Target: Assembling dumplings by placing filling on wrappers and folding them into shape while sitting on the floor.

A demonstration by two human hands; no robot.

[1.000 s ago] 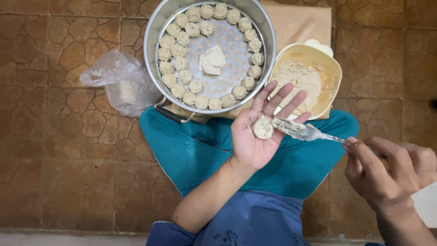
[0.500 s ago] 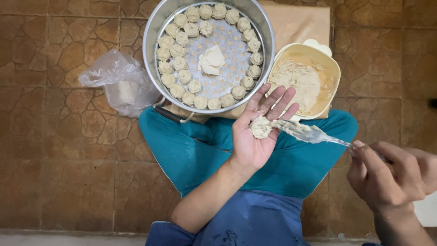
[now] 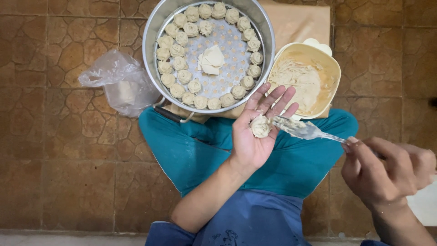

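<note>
With the left hand (image 3: 252, 141) lying wide open under the dumpling (image 3: 260, 126) and the right hand's (image 3: 387, 171) grip pinching the spoon (image 3: 302, 130), a hard press could split the wrapper just below the steamer pot (image 3: 208, 54).

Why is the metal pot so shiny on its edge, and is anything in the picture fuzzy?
In the head view, soft light glints along the steamer pot rim, while the dumplings inside stay evenly lit; the plastic bag shows pale glare; the left hand with its dumpling looks sharp; the right hand holding the spoon sits near the frame's edge and is slightly soft.
</note>
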